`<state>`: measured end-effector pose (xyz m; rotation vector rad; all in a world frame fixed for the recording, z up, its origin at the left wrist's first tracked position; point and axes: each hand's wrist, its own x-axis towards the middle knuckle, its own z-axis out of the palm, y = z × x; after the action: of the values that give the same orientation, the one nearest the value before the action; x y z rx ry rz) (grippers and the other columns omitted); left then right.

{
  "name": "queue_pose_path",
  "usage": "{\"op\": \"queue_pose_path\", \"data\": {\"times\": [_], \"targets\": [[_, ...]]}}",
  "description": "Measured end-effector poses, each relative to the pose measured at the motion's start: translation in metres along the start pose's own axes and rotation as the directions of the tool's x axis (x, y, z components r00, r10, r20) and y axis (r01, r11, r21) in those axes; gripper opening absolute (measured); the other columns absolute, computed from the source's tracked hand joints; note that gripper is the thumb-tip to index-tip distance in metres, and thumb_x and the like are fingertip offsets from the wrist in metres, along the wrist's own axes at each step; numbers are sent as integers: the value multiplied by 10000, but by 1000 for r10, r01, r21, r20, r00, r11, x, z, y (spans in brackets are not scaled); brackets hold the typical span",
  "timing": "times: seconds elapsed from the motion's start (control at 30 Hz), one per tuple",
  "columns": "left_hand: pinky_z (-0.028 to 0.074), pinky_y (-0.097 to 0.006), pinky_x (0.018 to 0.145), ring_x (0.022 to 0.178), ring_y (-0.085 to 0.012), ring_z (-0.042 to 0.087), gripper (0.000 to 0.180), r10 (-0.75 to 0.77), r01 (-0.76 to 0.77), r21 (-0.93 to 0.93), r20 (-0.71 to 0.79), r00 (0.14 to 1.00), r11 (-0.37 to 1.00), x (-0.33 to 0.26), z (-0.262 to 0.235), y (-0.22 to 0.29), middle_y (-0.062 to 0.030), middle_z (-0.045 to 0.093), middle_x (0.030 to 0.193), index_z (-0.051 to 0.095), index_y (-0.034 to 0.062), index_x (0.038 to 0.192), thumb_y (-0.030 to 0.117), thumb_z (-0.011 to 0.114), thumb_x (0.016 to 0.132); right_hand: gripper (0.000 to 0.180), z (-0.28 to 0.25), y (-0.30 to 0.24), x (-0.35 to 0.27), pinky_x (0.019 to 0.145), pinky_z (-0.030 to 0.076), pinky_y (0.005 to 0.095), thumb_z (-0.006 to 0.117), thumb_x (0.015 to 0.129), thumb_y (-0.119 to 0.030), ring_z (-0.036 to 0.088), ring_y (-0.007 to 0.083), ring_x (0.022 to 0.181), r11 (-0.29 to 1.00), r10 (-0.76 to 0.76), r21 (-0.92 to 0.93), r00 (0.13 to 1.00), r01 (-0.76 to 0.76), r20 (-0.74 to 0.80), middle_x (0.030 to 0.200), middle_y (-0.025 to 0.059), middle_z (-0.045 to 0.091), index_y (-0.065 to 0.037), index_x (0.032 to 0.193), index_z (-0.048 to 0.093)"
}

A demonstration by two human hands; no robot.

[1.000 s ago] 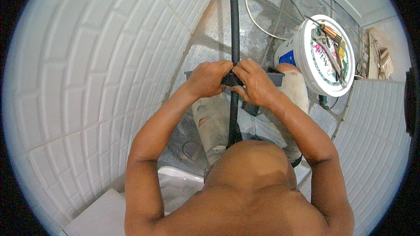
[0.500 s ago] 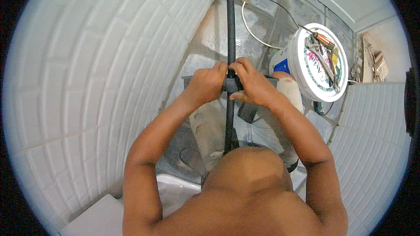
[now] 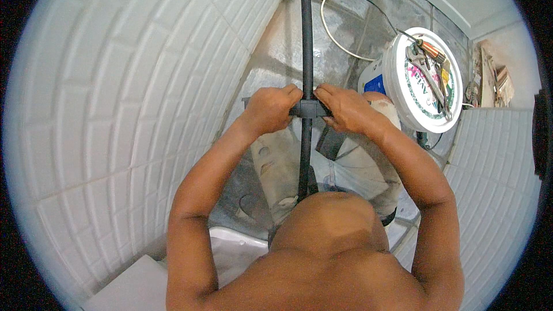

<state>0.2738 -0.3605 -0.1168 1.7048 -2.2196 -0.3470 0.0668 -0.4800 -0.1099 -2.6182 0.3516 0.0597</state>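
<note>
Evidently, the black crossbar (image 3: 309,109) was gripped left and right of the dark pole (image 3: 307,40) by the curled left hand (image 3: 268,110) and half-curled right hand (image 3: 347,112); even pressure seemed best.

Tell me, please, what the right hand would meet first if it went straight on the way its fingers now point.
The right hand would probably meet the black pole first, just to its left; depth leaves actual contact unclear.
</note>
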Motion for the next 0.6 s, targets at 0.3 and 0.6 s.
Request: {"op": "queue_pose_path", "data": {"times": [0.3,0.6], "targets": [[512,-463,755,832,-374,635,423,-29,124,248,-355,935,961,-5,0,35,-155,614,923,556,30,1075,99,744,702,572,-8,-16,-6,856,493,459,732,727,-85,593,409,993,1000,21,-16,991,-24,-134,1113,206,551,7,1237,490],[500,-458,838,992,-291,631,518,-635,366,-919,373,677,-150,-31,80,76,-133,639,1104,535,21,1209,481,559,974,258,2,-24,18,839,469,480,665,821,-155,578,414,937,955,156,286,954,-79,-257,990,220,576,11,1014,626]]}}
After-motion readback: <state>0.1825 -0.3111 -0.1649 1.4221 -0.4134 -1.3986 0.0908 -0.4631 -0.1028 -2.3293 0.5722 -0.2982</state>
